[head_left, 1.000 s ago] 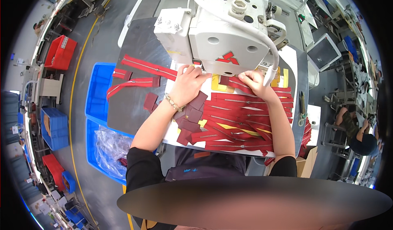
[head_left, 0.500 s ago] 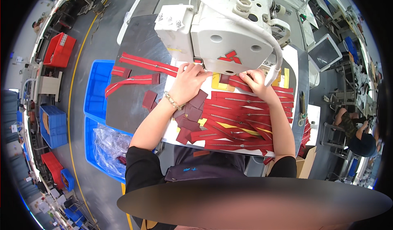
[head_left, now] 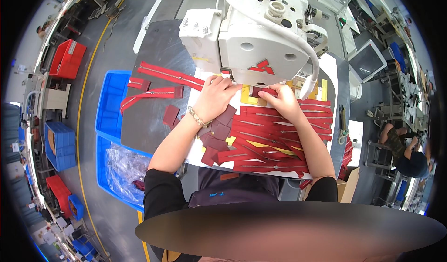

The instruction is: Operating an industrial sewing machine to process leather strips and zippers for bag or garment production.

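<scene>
Beneath the head of a white industrial sewing machine (head_left: 253, 57), both my hands work close to the table. My left hand (head_left: 215, 98) is closed, fingertips together just left of the yellow plate (head_left: 245, 94); what they hold, if anything, is hidden. My right hand (head_left: 285, 102) pinches a red zipper (head_left: 271, 90) near its dark maroon end tab (head_left: 255, 91), which lies over the yellow plate. By my left wrist is a loose heap of maroon fabric squares (head_left: 219, 131). Several red zippers (head_left: 270, 127) lie in rows below my right hand.
Further red zippers (head_left: 170, 75) stretch across the dark table (head_left: 149, 127) at left. Blue bins (head_left: 104, 103) stand beside it, one holding clear plastic (head_left: 123, 166). At the right edge are snips (head_left: 343, 134) and a cardboard box (head_left: 347, 187). A person (head_left: 409, 157) sits farther right.
My right hand has slid left along the red zipper, closer to its maroon tab. My left hand has stayed almost in place.
</scene>
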`<state>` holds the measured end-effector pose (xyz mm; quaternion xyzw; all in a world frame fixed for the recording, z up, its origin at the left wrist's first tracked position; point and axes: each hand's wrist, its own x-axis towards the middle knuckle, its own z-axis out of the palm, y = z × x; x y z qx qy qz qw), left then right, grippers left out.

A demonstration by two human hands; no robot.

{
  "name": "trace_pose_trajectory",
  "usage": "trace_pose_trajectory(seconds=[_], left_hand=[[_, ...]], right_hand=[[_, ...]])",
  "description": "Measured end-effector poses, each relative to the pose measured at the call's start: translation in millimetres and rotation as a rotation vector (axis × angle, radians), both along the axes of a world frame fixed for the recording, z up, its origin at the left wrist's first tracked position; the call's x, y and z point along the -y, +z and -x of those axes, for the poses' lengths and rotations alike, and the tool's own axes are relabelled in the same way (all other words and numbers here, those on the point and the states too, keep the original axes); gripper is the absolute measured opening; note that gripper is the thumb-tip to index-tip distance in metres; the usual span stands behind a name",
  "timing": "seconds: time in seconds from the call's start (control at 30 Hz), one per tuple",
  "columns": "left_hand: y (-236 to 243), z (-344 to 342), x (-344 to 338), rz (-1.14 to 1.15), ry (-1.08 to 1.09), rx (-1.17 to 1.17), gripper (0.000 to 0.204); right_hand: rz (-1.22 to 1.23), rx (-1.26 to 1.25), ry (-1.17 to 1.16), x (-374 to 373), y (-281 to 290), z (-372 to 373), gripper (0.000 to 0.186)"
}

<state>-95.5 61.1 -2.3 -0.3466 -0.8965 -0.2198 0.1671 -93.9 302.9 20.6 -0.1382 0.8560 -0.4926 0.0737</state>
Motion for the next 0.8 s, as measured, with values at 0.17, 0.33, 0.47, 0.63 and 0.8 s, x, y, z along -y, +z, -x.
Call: trace_pose_trajectory(seconds=[0.17, 0.33, 0.47, 0.63, 0.8], left_hand=[[6, -2, -3, -0.005, -0.001, 0.023, 0.028], [4, -5, -6, -0.033, -0.037, 0.062, 0.030], [9, -9, -7, -0.030, -0.082, 0.062, 0.033], [8, -8, -10, -0.054, -0.080, 0.044, 0.031], [15, -6, -8, -0.063, -0.082, 0.014, 0.025]], right_hand=[[0.052, 0.145, 0.049, -8, 5, 1, 0.023], [-0.057, 0.101, 0.202, -17, 17, -7, 0.022], [-0.475, -0.293, 0.105, -13, 30, -33, 0.013], [-0.872, -0.729, -0.043, -2, 32, -43, 0.019], [-0.695, -1.036, -0.004, 9, 29, -41, 0.021]])
